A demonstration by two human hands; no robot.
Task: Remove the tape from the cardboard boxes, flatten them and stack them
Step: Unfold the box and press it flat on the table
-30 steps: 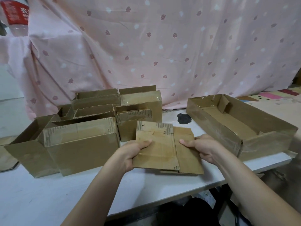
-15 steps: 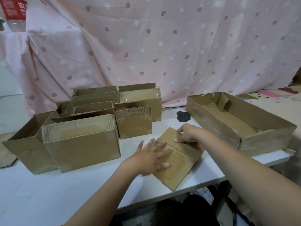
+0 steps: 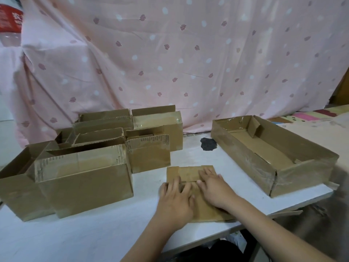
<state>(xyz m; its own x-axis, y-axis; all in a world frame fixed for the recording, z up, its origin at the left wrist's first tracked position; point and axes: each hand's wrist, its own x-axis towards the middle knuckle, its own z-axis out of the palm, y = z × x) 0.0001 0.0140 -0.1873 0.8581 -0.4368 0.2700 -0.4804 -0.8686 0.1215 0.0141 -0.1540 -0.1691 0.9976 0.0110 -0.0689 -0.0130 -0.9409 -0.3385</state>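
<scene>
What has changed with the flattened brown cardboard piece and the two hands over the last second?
The flattened brown cardboard piece, earlier held up by its side edges, now lies flat on the white table, squared to its front edge. The left hand and right hand have let go and press down on it with straight fingers. The upright cardboard boxes and the long shallow cardboard tray stayed put.

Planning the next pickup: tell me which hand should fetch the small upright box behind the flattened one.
Left, probably: the left hand lies nearer the small box; the right hand would cross over while pressing the flattened box.
</scene>
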